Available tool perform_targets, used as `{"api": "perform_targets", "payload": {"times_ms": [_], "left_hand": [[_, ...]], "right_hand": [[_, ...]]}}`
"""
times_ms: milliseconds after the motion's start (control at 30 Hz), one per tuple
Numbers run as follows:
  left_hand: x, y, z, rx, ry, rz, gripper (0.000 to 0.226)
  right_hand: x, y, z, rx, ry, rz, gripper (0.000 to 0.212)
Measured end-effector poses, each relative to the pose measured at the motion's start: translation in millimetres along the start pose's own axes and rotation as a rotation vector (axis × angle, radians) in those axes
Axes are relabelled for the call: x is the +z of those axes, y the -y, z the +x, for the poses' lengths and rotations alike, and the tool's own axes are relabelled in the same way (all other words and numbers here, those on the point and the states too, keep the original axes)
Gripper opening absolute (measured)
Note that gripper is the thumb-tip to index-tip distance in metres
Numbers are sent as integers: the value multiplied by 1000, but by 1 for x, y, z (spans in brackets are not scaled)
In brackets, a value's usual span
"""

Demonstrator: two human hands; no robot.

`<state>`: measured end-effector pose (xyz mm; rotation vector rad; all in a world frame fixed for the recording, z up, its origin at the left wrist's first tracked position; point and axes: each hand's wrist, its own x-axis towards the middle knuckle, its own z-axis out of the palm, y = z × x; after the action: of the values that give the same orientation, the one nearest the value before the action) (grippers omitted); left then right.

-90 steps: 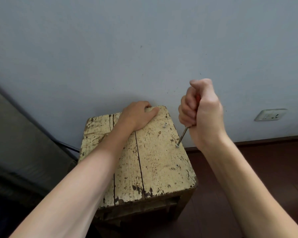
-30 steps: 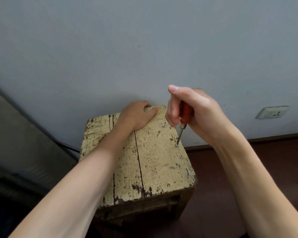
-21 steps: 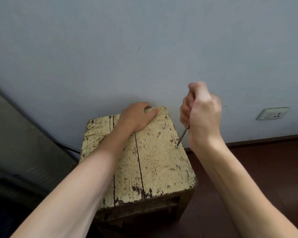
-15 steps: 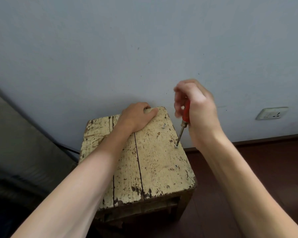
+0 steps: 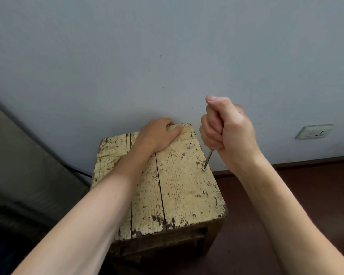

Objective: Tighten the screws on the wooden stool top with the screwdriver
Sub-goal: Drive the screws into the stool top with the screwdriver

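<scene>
The right grip is clenched in a fist round the handle of the screwdriver, thumb on top. The handle is hidden inside the fist. Only the thin metal shaft shows, slanting down and to the left from under the fingers.

Just below this grip, the tip sits on the middle screw, close to the right edge of the stool top. That screw's head looks low to the wood, so I judge it nearly home; whether it is flush is too small to tell. Nearer the person from the grip, the near screw lies flat in the surface and seems done. Left of the shaft, the far screw stands proud and tilted, so it looks like the one left to drive.

Further left, the left grip holds the far edge of the top, fingers curled over it and thumb flat on the wood, apparently steadying it.

The top is made of planks with a dark crack between them, their cream paint chipped and worn to brown at the edges. A wall socket sits well to the right of the clenched grip.
</scene>
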<state>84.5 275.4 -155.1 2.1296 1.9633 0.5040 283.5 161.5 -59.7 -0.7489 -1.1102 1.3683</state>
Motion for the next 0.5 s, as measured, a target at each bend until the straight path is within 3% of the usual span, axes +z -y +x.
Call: {"api": "perform_targets", "payload": {"times_ms": [100, 167, 267, 400, 500], "left_hand": [[1, 0, 0, -6, 0, -10, 58], [0, 0, 0, -12, -3, -10, 59], [0, 0, 0, -14, -8, -2, 59], [-1, -1, -1, -17, -3, -2, 60], [-3, -3, -3, -14, 16, -6, 67]], "right_hand": [[13, -6, -5, -65, -379, 46, 56], [17, -9, -6, -89, -467, 47, 52], [11, -7, -1, -49, -328, -44, 43], [-3, -2, 3, -180, -53, -331, 22], [-12, -3, 5, -156, 151, -95, 34]]}}
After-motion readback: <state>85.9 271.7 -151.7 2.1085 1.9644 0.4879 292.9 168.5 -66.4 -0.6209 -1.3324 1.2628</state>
